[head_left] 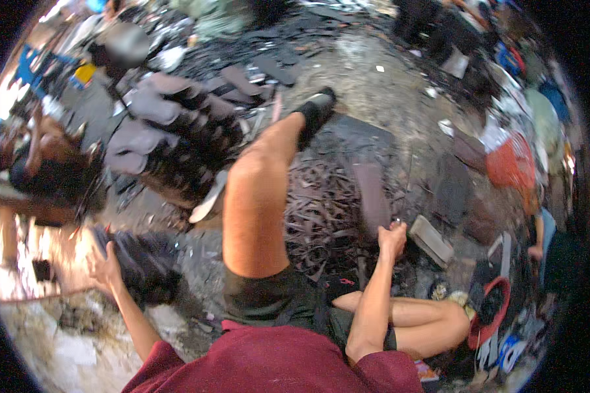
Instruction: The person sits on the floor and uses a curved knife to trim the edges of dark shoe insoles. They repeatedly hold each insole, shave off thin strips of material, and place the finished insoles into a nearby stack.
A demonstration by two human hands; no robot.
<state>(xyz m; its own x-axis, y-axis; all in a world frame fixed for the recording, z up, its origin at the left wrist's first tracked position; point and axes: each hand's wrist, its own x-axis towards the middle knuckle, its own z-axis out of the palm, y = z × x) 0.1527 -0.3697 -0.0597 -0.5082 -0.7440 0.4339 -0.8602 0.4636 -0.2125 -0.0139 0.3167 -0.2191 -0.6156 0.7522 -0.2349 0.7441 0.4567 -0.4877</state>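
Note:
My left hand [105, 265] reaches out to the left, thumb and fingers apart, at the end of a row of dark, sole-shaped pieces [147, 259]. Whether it touches the nearest piece is hard to tell. Closed fingers on my right hand [392, 239] grip something small that I cannot make out. Just beyond that hand lies a long brown-grey sole-shaped piece [372, 193], its near end close to my fingers. Under and beside it spreads a heap of curled dark offcut strips [318, 216], between my outstretched leg and my right hand.
Stacks of grey sole-shaped pieces [157, 108] stand at the left. A pale block [431, 241] lies right of my right hand. An orange-red mesh bag [510, 162] and a red ring-shaped rim [491, 313] are farther right. Another person [46, 147] sits at the far left.

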